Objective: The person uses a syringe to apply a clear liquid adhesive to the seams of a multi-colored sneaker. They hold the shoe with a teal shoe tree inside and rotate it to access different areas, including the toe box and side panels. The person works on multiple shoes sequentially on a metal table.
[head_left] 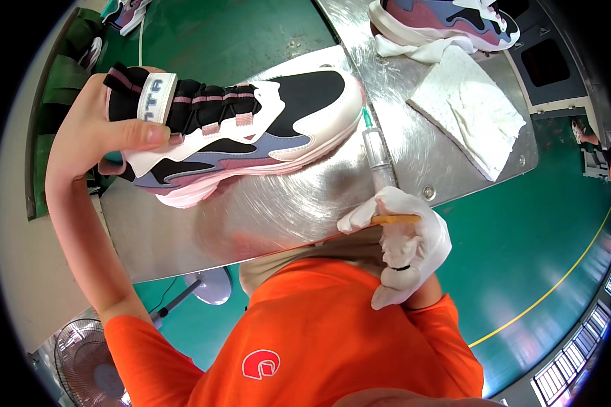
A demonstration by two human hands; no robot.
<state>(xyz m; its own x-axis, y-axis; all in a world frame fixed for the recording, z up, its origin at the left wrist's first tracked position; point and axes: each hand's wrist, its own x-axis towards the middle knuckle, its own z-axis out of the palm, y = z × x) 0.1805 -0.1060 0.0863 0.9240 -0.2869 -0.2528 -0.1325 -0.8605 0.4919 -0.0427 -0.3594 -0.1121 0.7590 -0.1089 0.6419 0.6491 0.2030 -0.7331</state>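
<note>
My right hand, in a white glove, is closed around a clear syringe with its thumb at the plunger end. The green tip of the syringe touches, or very nearly touches, the toe edge of a sneaker, where the white sole meets the upper. My left hand, bare, is clamped on the heel and collar of the same sneaker, thumb pressed over the tongue strap, holding the shoe tilted on its side against the bench.

Status, as I judge it: application at the toe seam is in hand, with the syringe barrel appearing partly filled. I cannot tell how much of the sole line is already treated; no visible residue marks it. The remaining perimeter appears to be left.

The bench is a scuffed sheet-metal plate. On it, well apart from the work, lie a white cloth and a second sneaker resting on the cloth's edge. Further shoes sit at the upper left. The floor is green with a yellow line; a fan stands at the lower left.
</note>
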